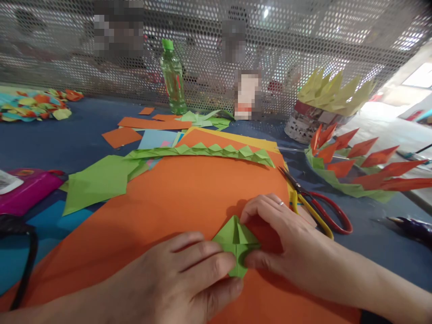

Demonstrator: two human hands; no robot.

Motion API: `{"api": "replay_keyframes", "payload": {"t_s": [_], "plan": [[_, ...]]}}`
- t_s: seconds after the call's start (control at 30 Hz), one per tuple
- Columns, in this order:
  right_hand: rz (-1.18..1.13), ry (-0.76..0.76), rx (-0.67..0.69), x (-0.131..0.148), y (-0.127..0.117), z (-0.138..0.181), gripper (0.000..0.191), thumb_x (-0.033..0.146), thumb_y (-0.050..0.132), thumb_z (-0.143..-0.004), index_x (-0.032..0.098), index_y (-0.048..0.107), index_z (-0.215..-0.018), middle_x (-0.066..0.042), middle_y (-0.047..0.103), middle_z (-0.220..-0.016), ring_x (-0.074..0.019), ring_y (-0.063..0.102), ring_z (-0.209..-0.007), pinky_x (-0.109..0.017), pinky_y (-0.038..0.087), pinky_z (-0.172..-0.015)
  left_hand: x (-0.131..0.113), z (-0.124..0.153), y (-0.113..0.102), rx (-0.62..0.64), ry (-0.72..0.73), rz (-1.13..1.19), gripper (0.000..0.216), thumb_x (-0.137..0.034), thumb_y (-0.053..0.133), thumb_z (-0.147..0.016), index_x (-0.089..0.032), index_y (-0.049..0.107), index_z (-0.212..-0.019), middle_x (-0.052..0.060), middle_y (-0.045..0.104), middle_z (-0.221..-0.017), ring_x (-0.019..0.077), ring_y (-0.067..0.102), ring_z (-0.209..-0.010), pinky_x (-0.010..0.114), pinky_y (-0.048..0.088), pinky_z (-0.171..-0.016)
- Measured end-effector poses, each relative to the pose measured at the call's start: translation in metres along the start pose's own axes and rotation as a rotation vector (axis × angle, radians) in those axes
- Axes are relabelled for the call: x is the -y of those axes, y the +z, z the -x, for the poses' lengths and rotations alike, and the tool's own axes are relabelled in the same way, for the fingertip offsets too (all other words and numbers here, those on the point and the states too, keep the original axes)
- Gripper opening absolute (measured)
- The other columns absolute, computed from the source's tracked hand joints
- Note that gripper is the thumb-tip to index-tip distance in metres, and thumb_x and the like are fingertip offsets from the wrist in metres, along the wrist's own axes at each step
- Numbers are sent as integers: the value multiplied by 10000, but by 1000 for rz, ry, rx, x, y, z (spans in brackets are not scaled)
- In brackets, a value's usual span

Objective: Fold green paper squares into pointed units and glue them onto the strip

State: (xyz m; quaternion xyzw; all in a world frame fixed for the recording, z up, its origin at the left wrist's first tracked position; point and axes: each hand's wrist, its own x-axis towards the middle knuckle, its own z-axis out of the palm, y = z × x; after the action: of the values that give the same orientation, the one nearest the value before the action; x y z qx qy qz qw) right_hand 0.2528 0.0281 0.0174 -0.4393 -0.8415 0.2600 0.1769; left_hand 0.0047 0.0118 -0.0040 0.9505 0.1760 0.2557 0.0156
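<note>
A small piece of folded green paper lies on a large orange paper sheet, its creases showing and its top corner pointing away from me. My left hand presses on its left and lower side, fingers together. On the other side my right hand pinches the right edge between thumb and forefinger; a ring is on one finger. Beyond both hands a zigzag folded green paper strip stretches across the orange sheet. Flat green paper sheets are stacked to the left.
Scissors with red and yellow handles lie right of the sheet, near a paper crown with orange points. A green bottle stands at the back before a perforated metal screen. A magenta device with a black cable sits left.
</note>
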Motion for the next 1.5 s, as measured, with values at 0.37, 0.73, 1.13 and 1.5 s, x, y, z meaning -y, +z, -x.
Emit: {"api": "replay_keyframes", "payload": {"t_s": [0.37, 0.73, 1.13, 1.5], "plan": [[-14, -25, 72, -7, -9, 2, 349, 86, 671, -876, 276, 554, -1144, -6, 647, -1205, -191, 599, -1105, -354, 455, -971, -5, -2, 5, -16, -74, 54, 323, -193, 416, -1117, -199, 719, -1003, -25, 745, -1023, 142, 670, -876, 269, 492, -850], [22, -264, 46, -1, -9, 1, 288, 131, 548, -978, 278, 654, -1201, -53, 580, -1204, -167, 582, -1117, -311, 500, -962, -2, 3, -2, 22, -62, 85, 278, -213, 418, -1114, -209, 696, -1123, 7, 726, -1003, 148, 677, -917, 251, 530, -902], [90, -348, 112, -2, -5, -3, 158, 218, 623, -979, 216, 654, -1134, -54, 656, -1093, -187, 590, -1041, -345, 474, -945, -5, 9, -9, 86, -199, 165, 376, -282, 334, -1139, -194, 695, -1078, 32, 735, -1060, 149, 694, -950, 246, 544, -927], [15, -444, 80, -6, 3, 1, 219, 47, 587, -940, 215, 671, -1050, -25, 627, -1026, -129, 562, -927, -267, 471, -836, 0, 11, -16, 111, -57, 89, 259, -254, 457, -1101, -191, 707, -1124, 56, 746, -1099, 195, 694, -1019, 299, 542, -970]]}}
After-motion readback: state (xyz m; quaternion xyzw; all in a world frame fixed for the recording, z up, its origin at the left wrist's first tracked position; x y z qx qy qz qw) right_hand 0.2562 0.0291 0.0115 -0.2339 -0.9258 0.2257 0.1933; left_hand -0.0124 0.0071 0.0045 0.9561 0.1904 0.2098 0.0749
